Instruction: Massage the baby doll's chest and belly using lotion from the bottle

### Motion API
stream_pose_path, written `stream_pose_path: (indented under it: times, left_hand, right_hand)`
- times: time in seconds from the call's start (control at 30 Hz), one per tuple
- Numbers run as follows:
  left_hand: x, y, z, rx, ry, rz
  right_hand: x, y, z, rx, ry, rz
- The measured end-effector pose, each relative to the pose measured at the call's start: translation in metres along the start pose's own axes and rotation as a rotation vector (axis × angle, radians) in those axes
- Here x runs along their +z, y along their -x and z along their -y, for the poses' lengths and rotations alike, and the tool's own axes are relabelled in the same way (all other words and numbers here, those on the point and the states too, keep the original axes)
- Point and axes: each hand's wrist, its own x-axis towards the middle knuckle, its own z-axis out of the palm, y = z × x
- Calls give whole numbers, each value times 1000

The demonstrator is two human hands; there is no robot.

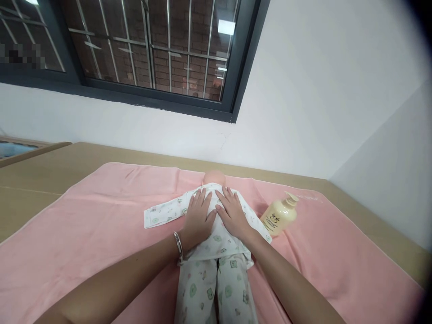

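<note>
A baby doll lies on its back on a pink blanket [101,216], its bald head [214,177] toward the wall. It wears a white printed top [219,240] and matching trousers [232,288]. My left hand [198,218] rests flat on the left of the doll's chest, fingers stretched out, with a silver bangle at the wrist. On the right of the chest lies my right hand [233,212], also flat, its thumb close to the left one. One sleeve [165,212] stretches out to the left; the other slants down to the right beneath a pump bottle.
The pale yellow pump bottle [279,216] leans or lies on the blanket right of the doll. A wooden tabletop [37,180] borders the blanket. Behind it rises a white wall [297,90] with a dark-framed, barred window [151,49].
</note>
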Motion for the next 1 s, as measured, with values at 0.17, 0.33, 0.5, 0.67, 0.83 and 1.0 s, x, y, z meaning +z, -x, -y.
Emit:
stream_pose_path:
  times: [0.17,0.33,0.5,0.67,0.83,1.0]
  left_hand:
    - [0,1,0,11,15,-21]
    - [0,1,2,26,7,-22]
    - [3,1,4,34,9,-30]
    - [1,1,3,37,-25,-33]
    - [-1,2,-1,48,-79,-48]
    - [-1,3,-1,82,-143,-69]
  right_hand:
    - [-2,0,5,17,29,7]
    - [-4,1,8,16,44,17]
    - [-3,1,7,17,40,12]
    - [-4,1,8,17,48,10]
    - [-5,2,11,36,91,34]
    - [-6,4,16,60,134,44]
